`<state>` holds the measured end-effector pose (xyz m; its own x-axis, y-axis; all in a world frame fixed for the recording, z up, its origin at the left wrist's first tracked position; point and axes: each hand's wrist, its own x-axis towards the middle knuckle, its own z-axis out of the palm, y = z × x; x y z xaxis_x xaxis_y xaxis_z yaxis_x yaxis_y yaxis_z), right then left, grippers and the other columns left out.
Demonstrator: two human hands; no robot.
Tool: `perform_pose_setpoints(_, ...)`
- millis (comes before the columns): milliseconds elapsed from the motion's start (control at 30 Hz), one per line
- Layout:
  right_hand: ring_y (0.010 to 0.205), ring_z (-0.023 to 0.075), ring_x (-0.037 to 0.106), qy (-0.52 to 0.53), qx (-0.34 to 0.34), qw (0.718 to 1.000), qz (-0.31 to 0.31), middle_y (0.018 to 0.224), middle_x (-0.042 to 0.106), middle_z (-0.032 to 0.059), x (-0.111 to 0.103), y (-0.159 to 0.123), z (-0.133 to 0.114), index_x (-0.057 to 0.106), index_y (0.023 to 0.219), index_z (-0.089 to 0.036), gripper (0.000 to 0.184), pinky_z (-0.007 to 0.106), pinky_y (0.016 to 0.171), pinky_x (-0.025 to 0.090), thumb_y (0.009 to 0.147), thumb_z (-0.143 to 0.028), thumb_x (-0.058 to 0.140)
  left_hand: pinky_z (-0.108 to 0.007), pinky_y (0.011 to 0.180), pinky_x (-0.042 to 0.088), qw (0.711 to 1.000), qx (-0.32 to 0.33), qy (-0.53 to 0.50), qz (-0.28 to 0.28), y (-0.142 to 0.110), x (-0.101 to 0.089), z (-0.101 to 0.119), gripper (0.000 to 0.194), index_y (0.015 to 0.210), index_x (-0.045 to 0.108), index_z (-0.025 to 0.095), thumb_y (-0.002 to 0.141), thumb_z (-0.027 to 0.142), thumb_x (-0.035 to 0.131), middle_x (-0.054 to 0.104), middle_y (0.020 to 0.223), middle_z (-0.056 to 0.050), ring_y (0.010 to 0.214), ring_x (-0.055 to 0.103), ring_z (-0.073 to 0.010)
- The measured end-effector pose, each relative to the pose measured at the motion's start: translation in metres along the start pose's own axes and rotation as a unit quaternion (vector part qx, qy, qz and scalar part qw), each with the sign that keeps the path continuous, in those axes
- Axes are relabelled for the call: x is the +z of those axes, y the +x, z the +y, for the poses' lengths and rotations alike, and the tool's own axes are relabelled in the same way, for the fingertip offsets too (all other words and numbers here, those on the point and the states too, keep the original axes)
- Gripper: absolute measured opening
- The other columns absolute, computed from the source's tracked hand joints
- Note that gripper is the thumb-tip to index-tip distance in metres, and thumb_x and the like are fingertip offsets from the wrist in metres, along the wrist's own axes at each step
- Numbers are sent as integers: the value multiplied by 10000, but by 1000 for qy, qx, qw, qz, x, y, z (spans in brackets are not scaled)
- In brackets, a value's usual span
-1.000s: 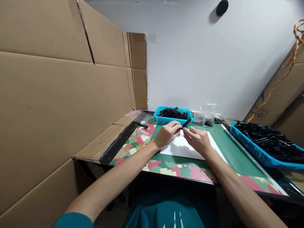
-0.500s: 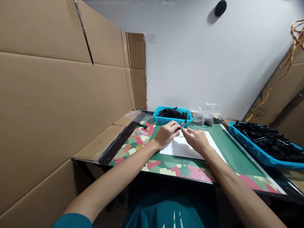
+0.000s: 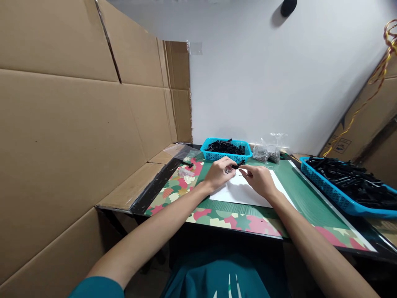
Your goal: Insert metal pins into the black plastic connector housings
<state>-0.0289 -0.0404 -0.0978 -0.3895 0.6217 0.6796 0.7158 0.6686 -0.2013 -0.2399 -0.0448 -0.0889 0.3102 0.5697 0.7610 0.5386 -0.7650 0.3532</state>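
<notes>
My left hand (image 3: 221, 173) is closed around a small black plastic part (image 3: 238, 164), held above a white sheet (image 3: 238, 193) on the table. Beside it, my right hand (image 3: 259, 179) has its thumb and fingers bent close together near the part's right side. A thin dark piece shows by the right fingertips, too small to name. Beyond the hands stands a blue basket (image 3: 227, 157) filled with similar black parts. Small shiny bits show near the left fingers.
A larger blue basket (image 3: 341, 194) heaped with black parts stands at the right. Clear bags (image 3: 266, 154) of small metal pieces lie by the wall. A single black part (image 3: 187, 164) rests at the left. Cardboard (image 3: 77, 136) walls the left side.
The black part has turned from slanting upward to lying flatter. My right hand has lifted and shifted slightly, its fingers now more arched.
</notes>
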Motion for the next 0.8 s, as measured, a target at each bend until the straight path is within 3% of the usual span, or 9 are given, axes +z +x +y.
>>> perform_pose_setpoints(500, 494, 132, 479, 69, 22, 997, 16, 599, 623, 8, 0, 0, -1, 819, 975, -197, 287, 257, 574, 324, 981, -346, 574, -267, 750, 582, 1000, 7, 5, -3, 0, 0, 0, 207, 997, 739, 185, 842, 51, 707, 728, 970, -26, 793, 705, -137)
perform_pose_setpoints(800, 522, 122, 408, 158, 64, 985, 32, 569, 511, -25, -1, 3, -5, 778, 867, -172, 201, 258, 564, 313, 874, -290, 615, -273, 754, 569, 1000, 12, 5, -17, 0, 0, 3, 202, 1002, 737, 181, 854, 53, 688, 726, 977, -35, 816, 699, -148)
